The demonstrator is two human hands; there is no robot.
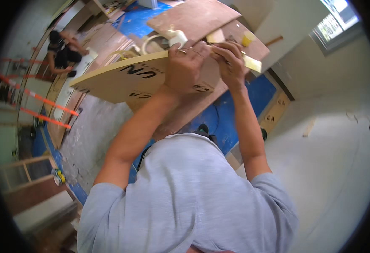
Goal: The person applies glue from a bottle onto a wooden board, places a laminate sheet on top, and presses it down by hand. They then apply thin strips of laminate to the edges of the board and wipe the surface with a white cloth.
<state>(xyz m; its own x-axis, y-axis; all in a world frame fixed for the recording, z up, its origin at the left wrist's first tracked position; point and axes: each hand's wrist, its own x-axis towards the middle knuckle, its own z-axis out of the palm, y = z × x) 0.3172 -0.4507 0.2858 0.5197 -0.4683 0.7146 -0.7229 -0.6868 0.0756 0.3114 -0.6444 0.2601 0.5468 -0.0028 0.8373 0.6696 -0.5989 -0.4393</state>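
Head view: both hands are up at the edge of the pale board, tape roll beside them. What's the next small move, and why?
Probably press the tape strip down along the pale board edge. The left hand rests on the board beside the tape roll, and the right hand pinches a yellowish strip whose end looks loose. Whether it already sticks cannot be told.

Matt, smooth wooden board (121, 80); rough grey concrete floor (92, 135).
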